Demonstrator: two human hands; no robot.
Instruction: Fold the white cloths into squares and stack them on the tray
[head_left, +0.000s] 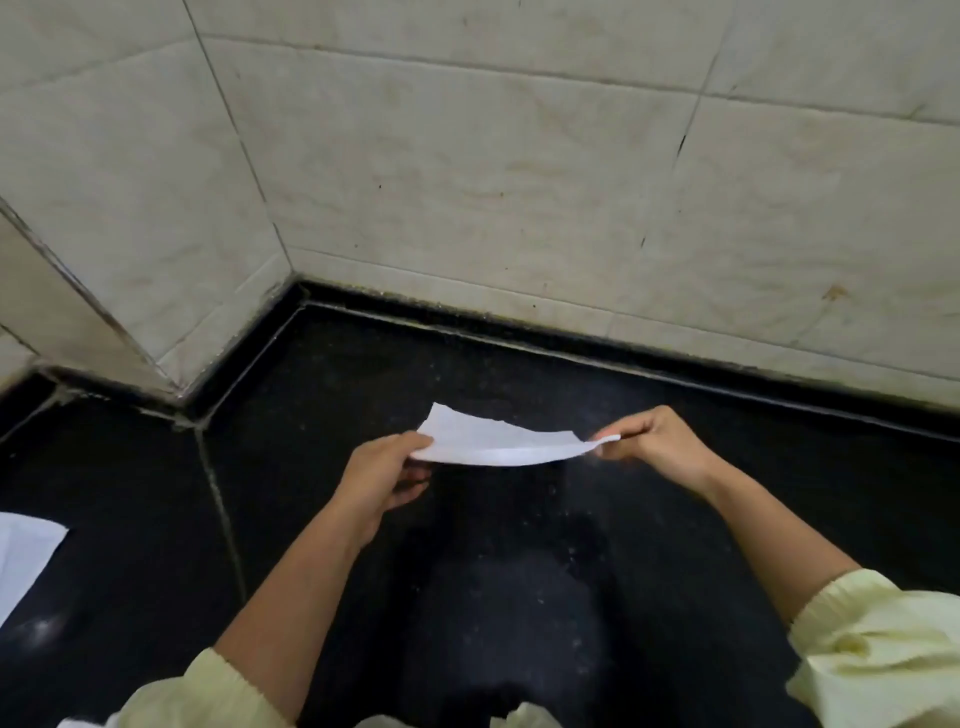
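A small white cloth (493, 439) hangs stretched between both hands above the black counter (467, 571). My left hand (387, 475) pinches its left end, and my right hand (652, 441) pinches its right end. The cloth sags slightly in the middle, and its far edge curls upward. Another white cloth (23, 553) lies flat on the counter at the left edge of the view, partly cut off. No tray is in view.
Beige tiled walls (467, 182) meet in a corner behind the counter, with a pillar jutting in at the left. A pale grout seam (221, 509) runs across the counter left of my left arm. Pale yellow sleeves cover my forearms at the bottom.
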